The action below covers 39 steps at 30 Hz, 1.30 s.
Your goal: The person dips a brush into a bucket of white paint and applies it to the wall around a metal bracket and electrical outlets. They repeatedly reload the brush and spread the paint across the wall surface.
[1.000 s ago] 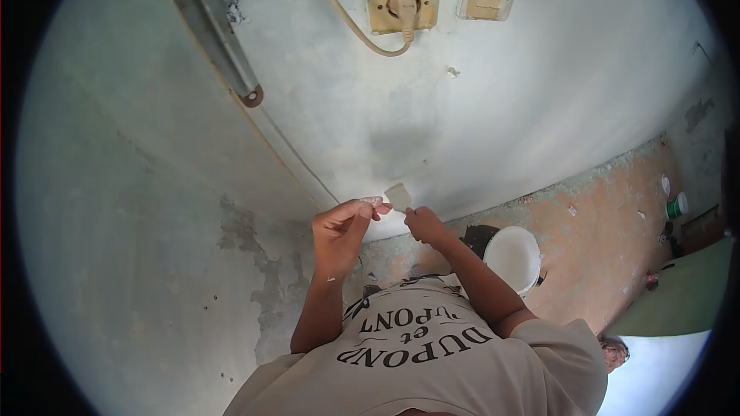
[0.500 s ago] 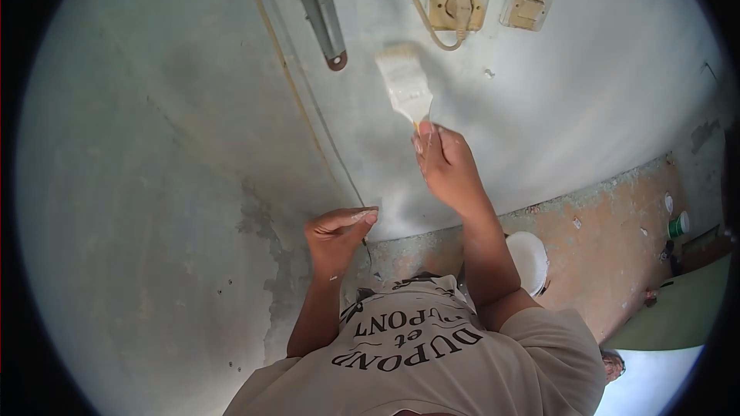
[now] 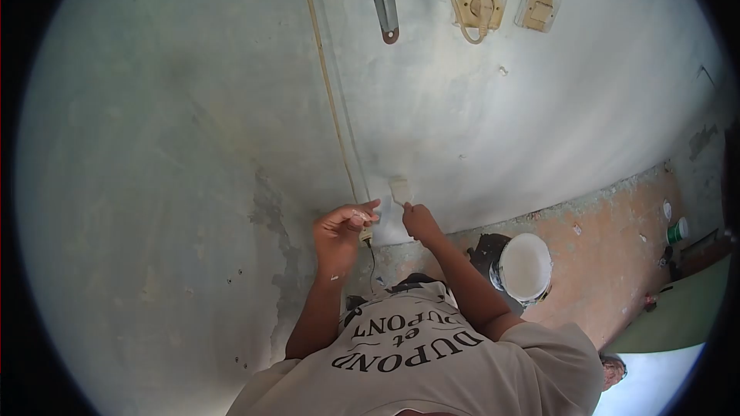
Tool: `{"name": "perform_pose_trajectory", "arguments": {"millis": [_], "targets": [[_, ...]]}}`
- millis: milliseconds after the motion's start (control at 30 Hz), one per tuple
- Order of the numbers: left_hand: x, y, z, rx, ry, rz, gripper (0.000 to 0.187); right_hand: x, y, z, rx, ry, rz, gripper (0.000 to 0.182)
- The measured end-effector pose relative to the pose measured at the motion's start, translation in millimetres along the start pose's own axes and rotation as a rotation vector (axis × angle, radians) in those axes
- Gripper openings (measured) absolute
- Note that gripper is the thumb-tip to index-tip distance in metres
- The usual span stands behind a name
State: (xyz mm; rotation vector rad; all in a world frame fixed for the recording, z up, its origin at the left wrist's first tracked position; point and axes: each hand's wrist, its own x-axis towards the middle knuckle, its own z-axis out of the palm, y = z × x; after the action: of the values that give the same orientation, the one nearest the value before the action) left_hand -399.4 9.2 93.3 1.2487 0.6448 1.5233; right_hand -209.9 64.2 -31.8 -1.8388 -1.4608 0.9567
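My right hand (image 3: 422, 225) grips a flat paintbrush (image 3: 400, 190) by its handle, bristles against or close to the pale wall (image 3: 432, 123), low down. To its left, my left hand (image 3: 336, 231) is curled with thumb and fingers bent around a beige cable (image 3: 330, 92) that runs down the wall. White paint marks the fingers and wrist. Just under those fingers shows a small cable connector (image 3: 366, 238), partly covered by the hand, with a thin dark cord below it.
A bucket of white paint (image 3: 526, 266) stands on the floor at right. Higher up are a plugged-in socket (image 3: 481, 5), a switch (image 3: 537, 8) and a grey metal bracket (image 3: 382, 0). A green-and-white container (image 3: 677, 229) lies farther right. Plaster peels at the left corner (image 3: 270, 208).
My right hand has moved down the wall with the paintbrush, from below the socket to near the floor. The left hand stays close to its place, its fingers slightly shifted. The view has shifted.
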Motion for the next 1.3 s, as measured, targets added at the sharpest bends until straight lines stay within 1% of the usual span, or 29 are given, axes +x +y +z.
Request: {"name": "perform_pose_trajectory", "arguments": {"millis": [33,100,133,200,267,300,367,400,467,500,567,600,667,733,800,867,900,967,1000,1033,1133,1200,1267,1300], "targets": [[-1.9,4.0,0.0,-0.002,-0.001,0.009,0.018,-9.8,-19.3,-12.9,0.095,-0.090,0.182,0.051],[-7.4,13.6,1.3,0.092,-0.010,-0.132,0.021,-14.3,-61.6,-41.8,0.177,-0.072,0.097,0.050],[-9.3,13.8,0.3,0.090,-0.008,-0.128,0.021,-18.0,-90.4,-60.9,0.224,-0.048,0.065,0.050],[-11.3,13.5,-1.6,0.048,-0.034,-0.181,0.022,-14.3,-128.5,-91.3,0.397,0.081,-0.017,0.048],[-10.1,14.3,0.1,0.019,-0.055,-0.186,0.023,-34.0,-181.8,-128.7,0.460,0.098,-0.067,0.046],[-10.6,15.1,0.5,-0.009,-0.075,-0.194,0.026,-31.9,-189.4,-134.0,0.459,0.097,-0.069,0.046],[-12.5,15.5,0.1,-0.002,-0.078,-0.206,0.028,-27.5,-197.8,-140.4,0.439,0.197,-0.348,0.046],[-13.2,15.4,0.3,0.005,-0.082,-0.218,0.030,-24.5,-200.9,-139.8,0.438,0.194,-0.351,0.046],[-16.7,15.1,0.6,0.006,-0.081,-0.231,0.031,-19.0,-204.1,-132.1,0.303,0.346,-0.497,0.043],[-16.4,15.0,0.3,0.010,-0.084,-0.242,0.033,-10.3,-196.9,-124.5,0.305,0.345,-0.501,0.043],[-17.3,12.8,-0.7,0.002,-0.089,-0.241,0.032,14.8,-167.8,-98.1,0.148,0.376,-0.497,0.040],[-18.9,12.0,-0.8,-0.009,-0.096,-0.245,0.031,17.1,-157.3,-86.5,0.028,0.365,-0.437,0.040],[-20.6,12.2,0.0,0.003,-0.093,-0.257,0.030,25.1,-119.6,-54.8,-0.075,0.350,-0.372,0.045],[-20.2,11.4,-0.9,0.013,-0.087,-0.262,0.030,16.9,-88.2,-34.1,-0.124,0.207,-0.247,0.049],[-22.0,7.8,-3.1,0.001,-0.091,-0.292,0.029,14.8,-43.0,0.9,-0.225,0.240,-0.208,0.054],[-22.0,7.6,-2.4,0.008,-0.088,-0.301,0.029,-0.1,-38.3,-0.2,-0.046,-0.220,0.129,0.054],[-21.7,7.7,-1.9,0.016,-0.088,-0.305,0.028,-7.2,-29.7,6.3,-0.047,-0.219,0.128,0.054],[-22.4,7.4,-0.5,0.001,-0.082,-0.306,0.026,-16.2,-11.2,23.7,0.202,-0.074,0.270,0.054],[-22.1,7.7,-0.4,-0.013,-0.077,-0.308,0.024,-18.7,-14.3,22.2,0.239,-0.028,0.249,0.055],[-22.0,8.3,-1.0,-0.013,-0.079,-0.298,0.024,-23.0,-33.0,11.9,0.239,-0.024,0.239,0.055],[-23.8,8.0,0.4,-0.014,-0.125,-0.243,0.021,-15.4,-90.3,-32.6,0.167,-0.025,-0.041,0.059],[-23.7,6.6,2.2,-0.050,-0.119,-0.266,0.019,-12.3,-136.4,-61.2,0.315,0.013,-0.014,0.054],[-24.4,6.3,3.8,-0.049,-0.137,-0.252,0.018,-29.6,-188.0,-92.1,0.419,0.000,-0.093,0.053],[-24.6,6.3,3.6,-0.045,-0.149,-0.247,0.018,-31.2,-205.1,-100.1,0.420,0.002,-0.104,0.053]]}}
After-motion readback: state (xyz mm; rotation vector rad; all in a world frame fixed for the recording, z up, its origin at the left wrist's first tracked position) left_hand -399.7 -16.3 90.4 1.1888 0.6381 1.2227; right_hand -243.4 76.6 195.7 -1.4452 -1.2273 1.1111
